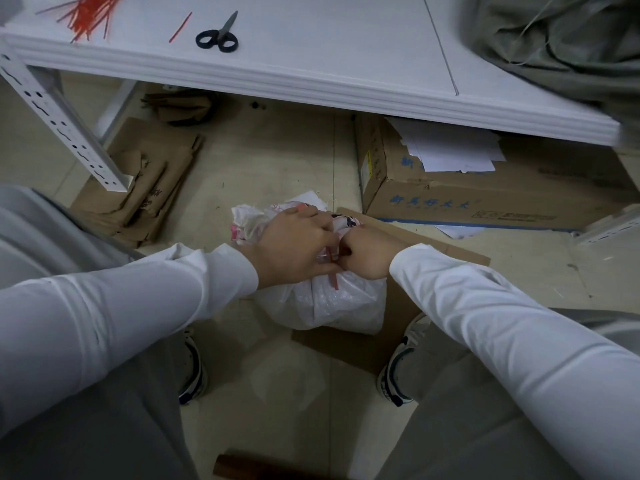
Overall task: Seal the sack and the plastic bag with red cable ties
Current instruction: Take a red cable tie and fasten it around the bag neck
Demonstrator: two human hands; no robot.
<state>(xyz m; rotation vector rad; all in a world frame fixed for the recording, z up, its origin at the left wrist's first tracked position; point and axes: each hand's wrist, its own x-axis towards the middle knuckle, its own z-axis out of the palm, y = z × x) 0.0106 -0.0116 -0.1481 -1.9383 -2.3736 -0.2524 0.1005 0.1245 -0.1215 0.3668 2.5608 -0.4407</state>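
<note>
On the tiled floor, near the feet, a white bag sits on flat cardboard. The left hand and right hand, close together, grip its gathered neck, where a red tie hangs. Farther off, the white desk carries scissors, spare ties at left and a grey sack at right.

White translucent plastic bag: red print near top. Thin red cable tie. White surface. Black-handled scissors. Brown cardboard box: blue lettering. Grey-green sack.
</note>
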